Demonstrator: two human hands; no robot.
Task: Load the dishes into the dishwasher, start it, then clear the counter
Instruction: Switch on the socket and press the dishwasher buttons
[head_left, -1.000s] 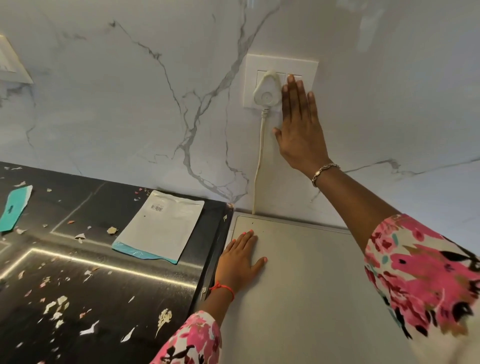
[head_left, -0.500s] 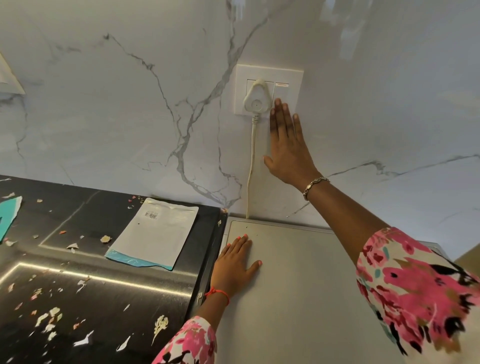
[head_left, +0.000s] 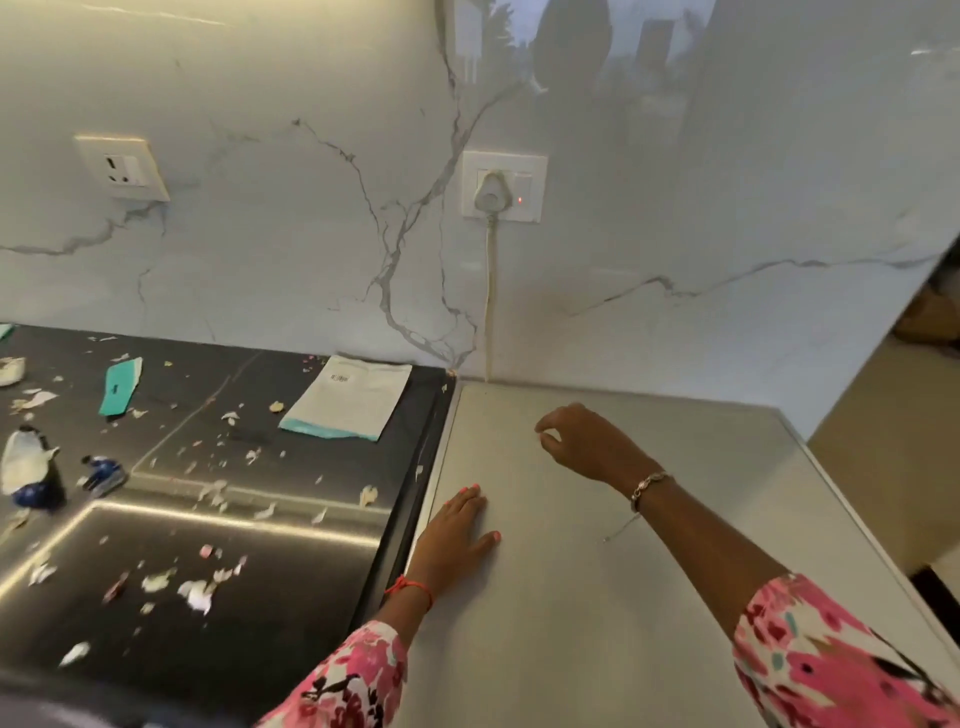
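Grey dishwasher top (head_left: 649, 545) under flat, empty left hand (head_left: 457, 535); right hand (head_left: 587, 441) loosely curled, holding nothing.

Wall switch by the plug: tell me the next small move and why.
The switch shows a red light, so power looks on. Both the right hand and left hand are empty over the grey top; probably reach down for the dishwasher's controls, out of view.
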